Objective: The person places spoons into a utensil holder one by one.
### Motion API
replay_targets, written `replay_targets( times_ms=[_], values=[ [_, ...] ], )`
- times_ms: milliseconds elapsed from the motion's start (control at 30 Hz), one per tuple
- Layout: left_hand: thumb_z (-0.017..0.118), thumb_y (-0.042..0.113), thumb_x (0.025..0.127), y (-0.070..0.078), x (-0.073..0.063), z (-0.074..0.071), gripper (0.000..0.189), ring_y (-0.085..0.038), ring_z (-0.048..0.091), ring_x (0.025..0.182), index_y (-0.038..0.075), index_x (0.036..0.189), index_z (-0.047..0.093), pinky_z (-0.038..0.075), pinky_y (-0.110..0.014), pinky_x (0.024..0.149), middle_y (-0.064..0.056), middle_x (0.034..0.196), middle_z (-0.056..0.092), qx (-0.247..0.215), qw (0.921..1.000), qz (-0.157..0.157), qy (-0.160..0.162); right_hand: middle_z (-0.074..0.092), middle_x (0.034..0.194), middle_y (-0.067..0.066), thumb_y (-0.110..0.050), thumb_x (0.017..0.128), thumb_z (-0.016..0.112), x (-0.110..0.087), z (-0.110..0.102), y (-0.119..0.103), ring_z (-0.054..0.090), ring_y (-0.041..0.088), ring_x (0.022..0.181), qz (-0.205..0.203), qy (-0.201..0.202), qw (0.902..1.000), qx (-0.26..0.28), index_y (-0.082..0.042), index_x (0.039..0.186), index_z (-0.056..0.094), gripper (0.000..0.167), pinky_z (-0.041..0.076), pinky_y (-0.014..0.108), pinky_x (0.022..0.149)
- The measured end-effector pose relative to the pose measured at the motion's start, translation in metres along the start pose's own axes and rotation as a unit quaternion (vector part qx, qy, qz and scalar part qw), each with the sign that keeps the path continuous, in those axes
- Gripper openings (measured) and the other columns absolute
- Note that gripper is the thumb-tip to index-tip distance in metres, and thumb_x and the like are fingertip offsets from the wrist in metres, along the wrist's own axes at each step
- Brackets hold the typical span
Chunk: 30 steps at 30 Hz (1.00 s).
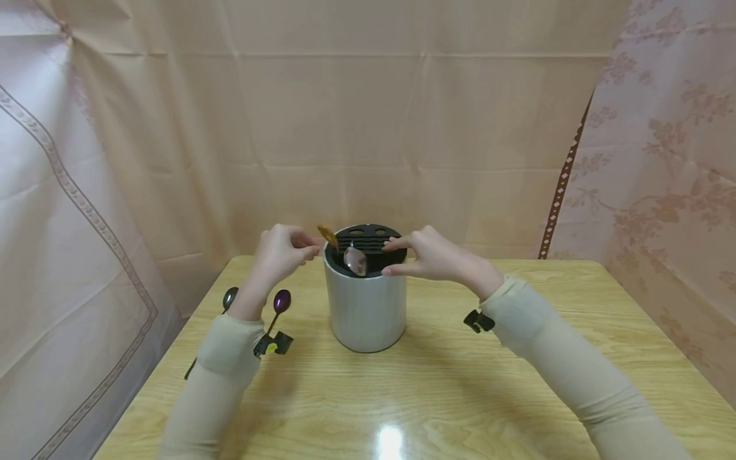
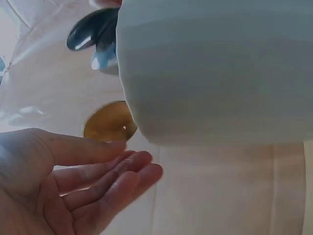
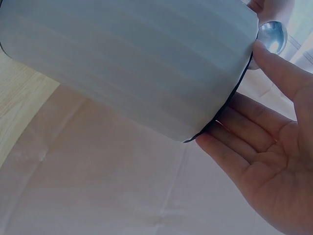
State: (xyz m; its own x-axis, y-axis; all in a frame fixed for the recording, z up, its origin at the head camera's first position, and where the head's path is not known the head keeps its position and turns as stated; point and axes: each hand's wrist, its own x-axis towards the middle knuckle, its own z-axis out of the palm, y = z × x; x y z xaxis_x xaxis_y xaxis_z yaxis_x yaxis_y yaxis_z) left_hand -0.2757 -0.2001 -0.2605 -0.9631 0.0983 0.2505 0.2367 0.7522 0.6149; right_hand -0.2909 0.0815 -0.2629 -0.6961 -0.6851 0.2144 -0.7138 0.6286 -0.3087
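Observation:
A white cylindrical utensil holder (image 1: 368, 313) with a black slotted insert (image 1: 368, 239) stands upright on the table. A gold spoon (image 1: 328, 236) and a silver spoon (image 1: 355, 260) lean in it, bowls up. Beside the rim on the left is my left hand (image 1: 284, 251), its thumb and fingertips close to the gold spoon's bowl (image 2: 108, 122), with relaxed fingers. My right hand (image 1: 431, 257) reaches over the right of the rim, thumb at the near edge and fingers extended over the insert. In the left wrist view, a dark shiny spoon bowl (image 2: 93, 29) shows past the holder wall.
A purple spoon (image 1: 282, 300) and a black spoon (image 1: 230, 298) lie on the wooden table (image 1: 460, 396) to the left, partly hidden by my left arm. A beige cloth (image 1: 368, 115) hangs behind the table, with patterned cloths on both sides.

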Motion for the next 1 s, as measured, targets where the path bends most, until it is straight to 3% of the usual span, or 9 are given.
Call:
replay_targets(
  times_ms=[133,333,767,1000],
  values=[
    [0.065,0.016,0.090,-0.012,-0.005,-0.002,0.012,-0.024,0.064,0.079,0.007,0.096,0.069,0.056,-0.033,0.069,-0.012,0.094,0.070,0.013,0.9995,-0.021,-0.019,0.061,0.127,0.015,-0.042,0.085,0.068,0.000,0.000,0.000,0.016,0.006,0.042,0.004,0.000,1.0000,-0.002,-0.006,0.126,0.062,0.055,0.026,0.023,0.044],
    [0.065,0.020,0.090,-0.032,-0.009,0.000,0.015,-0.026,0.062,0.084,0.007,0.096,0.067,0.052,-0.036,0.073,-0.013,0.095,0.069,0.038,0.9986,-0.035,-0.011,0.062,0.126,0.015,-0.043,0.084,0.068,-0.001,0.001,0.000,0.015,0.005,0.043,0.004,0.000,1.0000,-0.002,-0.007,0.125,0.062,0.055,0.027,0.023,0.045],
    [0.069,0.011,0.083,-0.077,-0.016,0.012,0.009,-0.021,0.059,0.070,0.002,0.084,0.066,0.046,-0.030,0.062,-0.012,0.080,0.067,0.054,0.9975,-0.045,-0.003,0.063,0.124,0.013,-0.042,0.084,0.069,-0.001,-0.002,0.000,0.015,0.005,0.041,-0.001,-0.002,1.0000,-0.005,-0.006,0.126,0.061,0.055,0.028,0.022,0.045],
    [0.070,0.016,0.083,-0.098,-0.016,0.019,0.012,-0.026,0.060,0.080,0.005,0.085,0.065,0.045,-0.032,0.062,-0.014,0.090,0.067,0.073,0.9924,-0.093,-0.033,0.063,0.124,0.013,-0.042,0.085,0.068,-0.001,-0.002,0.000,0.016,0.006,0.041,0.002,-0.005,1.0000,-0.004,-0.006,0.126,0.061,0.055,0.028,0.023,0.045]
  ],
)
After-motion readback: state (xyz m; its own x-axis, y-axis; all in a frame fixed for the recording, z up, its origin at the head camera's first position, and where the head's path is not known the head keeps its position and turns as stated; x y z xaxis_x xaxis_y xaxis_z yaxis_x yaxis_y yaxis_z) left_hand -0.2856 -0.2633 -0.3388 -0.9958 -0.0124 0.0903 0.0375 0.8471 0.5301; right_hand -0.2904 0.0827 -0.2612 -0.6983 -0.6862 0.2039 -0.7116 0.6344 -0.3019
